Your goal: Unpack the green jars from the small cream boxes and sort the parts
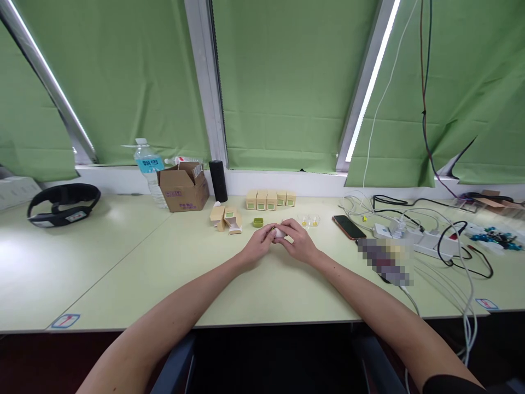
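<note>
My left hand (258, 246) and my right hand (301, 243) meet over the middle of the table, both closed on one small white rounded object (279, 233). Fingers cover much of it, so its kind cannot be made out. Just beyond my left hand sits a small olive-green open container (258, 222). Farther left lie several small cream cartons (232, 220), some with their flaps open. Behind, a row of similar small cartons (261, 201) stands near the wall. Beyond my right hand is a clear plastic tray (308, 220) with two round hollows, yellowish at the bottom.
A brown cardboard box (184, 191), a water bottle (148, 169) and a black cylinder (218, 181) stand at the back left. A black headset (63, 205) lies far left. On the right are a phone (348, 227), power strips (430, 243) and tangled cables (463, 262).
</note>
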Motion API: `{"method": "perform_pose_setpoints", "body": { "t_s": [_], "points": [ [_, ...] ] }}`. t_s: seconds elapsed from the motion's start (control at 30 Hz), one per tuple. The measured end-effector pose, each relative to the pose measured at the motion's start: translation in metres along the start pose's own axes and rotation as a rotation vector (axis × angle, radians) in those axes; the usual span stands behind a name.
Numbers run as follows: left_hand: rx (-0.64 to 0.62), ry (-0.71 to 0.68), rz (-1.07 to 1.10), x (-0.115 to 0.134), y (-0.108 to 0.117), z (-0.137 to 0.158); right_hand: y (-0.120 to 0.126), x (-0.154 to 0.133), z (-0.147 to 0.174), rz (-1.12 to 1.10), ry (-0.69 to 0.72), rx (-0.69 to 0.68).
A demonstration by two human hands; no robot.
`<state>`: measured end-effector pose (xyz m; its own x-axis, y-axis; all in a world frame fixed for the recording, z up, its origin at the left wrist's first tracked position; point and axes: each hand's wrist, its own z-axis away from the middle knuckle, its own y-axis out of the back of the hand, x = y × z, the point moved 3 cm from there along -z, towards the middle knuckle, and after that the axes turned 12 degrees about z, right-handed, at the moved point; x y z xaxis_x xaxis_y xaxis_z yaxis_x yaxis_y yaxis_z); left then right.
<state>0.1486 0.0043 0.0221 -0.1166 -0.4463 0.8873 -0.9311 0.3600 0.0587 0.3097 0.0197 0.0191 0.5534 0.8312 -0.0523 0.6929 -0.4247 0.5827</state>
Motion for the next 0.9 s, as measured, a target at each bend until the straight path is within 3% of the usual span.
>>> {"method": "perform_pose_setpoints", "body": {
  "t_s": [0.3, 0.43, 0.63, 0.73, 0.9],
  "points": [
    [0.128, 0.039, -0.220, -0.016, -0.001, -0.005, -0.008, -0.005, -0.005, 0.142, -0.027, -0.058],
    [0.151, 0.032, -0.213, -0.014, 0.000, -0.007, -0.010, -0.006, -0.006, 0.171, -0.079, -0.062],
    [0.038, 0.074, -0.120, -0.016, 0.007, -0.005, -0.008, 0.005, -0.003, -0.036, -0.223, -0.038],
    [-0.050, 0.098, -0.194, -0.019, 0.011, -0.002, -0.013, 0.012, 0.001, -0.159, -0.284, -0.049],
    [-0.006, 0.121, -0.287, -0.027, 0.016, -0.003, -0.014, 0.023, -0.001, -0.198, -0.370, -0.009]
  ]
}}
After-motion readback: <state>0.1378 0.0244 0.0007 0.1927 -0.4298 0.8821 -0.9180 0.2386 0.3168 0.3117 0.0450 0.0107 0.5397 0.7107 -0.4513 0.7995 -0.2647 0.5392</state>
